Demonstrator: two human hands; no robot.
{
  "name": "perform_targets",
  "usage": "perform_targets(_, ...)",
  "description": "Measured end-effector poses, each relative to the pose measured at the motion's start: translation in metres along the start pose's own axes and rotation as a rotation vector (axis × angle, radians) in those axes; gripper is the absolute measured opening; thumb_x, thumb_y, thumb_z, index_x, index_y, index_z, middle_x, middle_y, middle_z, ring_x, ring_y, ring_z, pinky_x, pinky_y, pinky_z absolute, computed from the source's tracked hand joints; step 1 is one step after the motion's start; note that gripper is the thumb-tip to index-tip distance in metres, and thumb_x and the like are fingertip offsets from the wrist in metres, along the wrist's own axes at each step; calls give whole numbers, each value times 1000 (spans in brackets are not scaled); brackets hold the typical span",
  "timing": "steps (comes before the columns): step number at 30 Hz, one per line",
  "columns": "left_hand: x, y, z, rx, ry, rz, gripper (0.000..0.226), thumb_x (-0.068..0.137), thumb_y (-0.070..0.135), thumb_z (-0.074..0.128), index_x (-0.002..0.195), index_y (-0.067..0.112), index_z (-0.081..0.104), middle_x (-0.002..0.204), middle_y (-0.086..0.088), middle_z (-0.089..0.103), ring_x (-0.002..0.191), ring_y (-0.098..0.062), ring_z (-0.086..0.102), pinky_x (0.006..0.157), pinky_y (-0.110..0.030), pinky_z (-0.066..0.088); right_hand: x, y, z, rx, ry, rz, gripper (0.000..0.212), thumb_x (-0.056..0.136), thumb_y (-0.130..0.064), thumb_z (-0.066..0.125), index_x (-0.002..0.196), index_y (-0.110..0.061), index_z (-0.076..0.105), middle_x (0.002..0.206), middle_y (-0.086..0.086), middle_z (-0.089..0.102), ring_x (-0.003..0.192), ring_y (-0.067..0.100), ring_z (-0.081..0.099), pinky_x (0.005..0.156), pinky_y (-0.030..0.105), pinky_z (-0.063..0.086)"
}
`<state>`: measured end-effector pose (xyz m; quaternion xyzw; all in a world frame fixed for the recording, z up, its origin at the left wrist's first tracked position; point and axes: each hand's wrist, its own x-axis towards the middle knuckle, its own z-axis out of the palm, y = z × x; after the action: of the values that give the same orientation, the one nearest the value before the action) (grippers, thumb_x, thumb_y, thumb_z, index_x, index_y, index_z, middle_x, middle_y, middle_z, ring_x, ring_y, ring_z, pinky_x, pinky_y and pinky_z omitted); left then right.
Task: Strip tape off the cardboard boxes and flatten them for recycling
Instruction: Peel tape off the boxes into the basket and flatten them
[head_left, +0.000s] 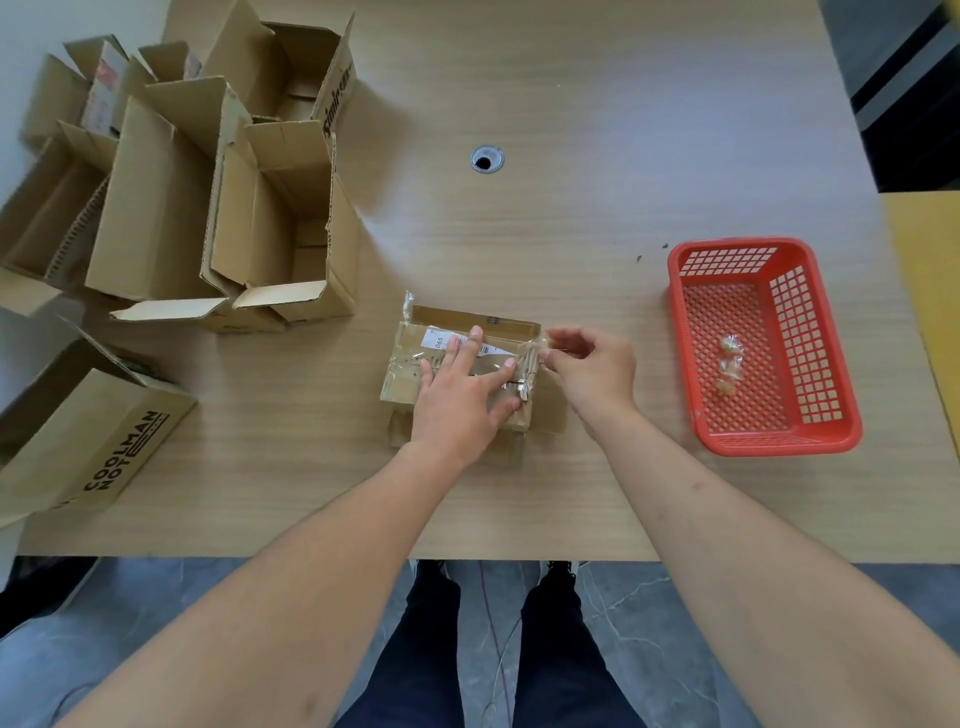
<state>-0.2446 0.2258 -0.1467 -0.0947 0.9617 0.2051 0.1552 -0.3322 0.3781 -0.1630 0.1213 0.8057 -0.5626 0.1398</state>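
Note:
A small taped cardboard box (410, 376) with a white label lies on the wooden table (571, 156) in front of me. My left hand (462, 395) presses flat on its top, fingers spread and straight. At the box's right end my right hand (592, 369) pinches a crumpled strip of clear tape (531, 366) that stands partly lifted off the cardboard. More clear tape sticks up at the box's far left corner.
A red plastic basket (810, 436) at the right holds a few balled-up tape scraps (727, 358). Several open cardboard boxes (285, 223) crowd the table's left side, and a printed box (88, 441) sits at the near left. A cable hole (487, 158) lies mid-table.

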Motion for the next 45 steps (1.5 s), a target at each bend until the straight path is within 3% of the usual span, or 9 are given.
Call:
perform_targets(5, -1, -1, -1, 21, -7, 16, 50, 99, 55, 54, 147, 45, 47, 171, 2, 2, 157, -24, 1, 124, -55, 2, 0, 1, 13, 375, 174, 246, 26, 79, 15, 75, 92, -8, 76, 80, 6, 71, 73, 18, 68, 73, 28, 61)
perform_targets(9, 1, -1, 0, 39, -15, 15, 50, 99, 55, 54, 147, 45, 46, 171, 1, 1, 157, -25, 1, 124, -56, 4, 2, 1, 22, 235, 315, 176, 27, 76, 4, 74, 81, -22, 76, 77, -3, 75, 74, 16, 74, 76, 30, 62)
perform_targets(13, 2, -1, 0, 41, -20, 13, 50, 99, 55, 54, 147, 45, 47, 171, 1, 1, 157, -26, 2, 124, -57, 6, -3, 1, 23, 102, 358, 87, 22, 79, -2, 73, 84, -23, 76, 76, -12, 72, 64, -2, 64, 72, 17, 54)
perform_targets(16, 2, -1, 1, 38, -22, 11, 49, 99, 55, 54, 147, 45, 47, 171, 1, 2, 157, -26, 2, 125, -58, 7, -4, 1, 23, -5, 361, 47, 20, 80, -2, 72, 88, -19, 78, 77, -10, 71, 66, 4, 62, 72, 13, 49)
perform_targets(22, 2, -2, 4, 34, -15, 11, 48, 99, 54, 53, 147, 45, 47, 171, 0, 1, 157, -27, 1, 125, -59, 5, 2, 6, 5, -35, 457, 130, 19, 79, -4, 71, 84, -20, 80, 77, -4, 74, 74, 13, 69, 88, 37, 58)
perform_targets(31, 6, 14, 7, 68, -54, -11, 55, 102, 55, 46, 154, 43, 33, 170, -4, -8, 157, -32, -5, 124, -60, 7, -8, -12, 1, 40, 306, -27, 21, 89, -23, 78, 109, -17, 79, 91, -2, 79, 82, 9, 74, 87, 30, 59)
perform_targets(35, 10, 29, 10, 113, -85, 12, 59, 104, 56, 37, 159, 40, 21, 169, -6, -14, 156, -36, -10, 124, -60, 6, -7, -18, -24, 57, 317, -107, 25, 90, -6, 69, 109, -19, 78, 93, -6, 77, 86, 16, 75, 86, 39, 61)
perform_targets(41, 20, 69, 19, 137, -89, 78, 59, 105, 53, 37, 160, 39, 19, 169, -7, -13, 155, -36, -10, 124, -59, 8, 3, -28, -92, 49, 549, -160, 11, 86, -8, 77, 95, -15, 78, 79, -10, 73, 70, 1, 67, 72, 13, 53)
perform_targets(45, 26, 92, 28, 150, -62, 88, 60, 104, 55, 37, 160, 41, 19, 170, -6, -12, 156, -35, -9, 125, -58, 8, 16, -15, -129, 2, 638, -155, 8, 85, -15, 79, 88, -22, 75, 75, -16, 69, 70, -1, 66, 73, 20, 55)
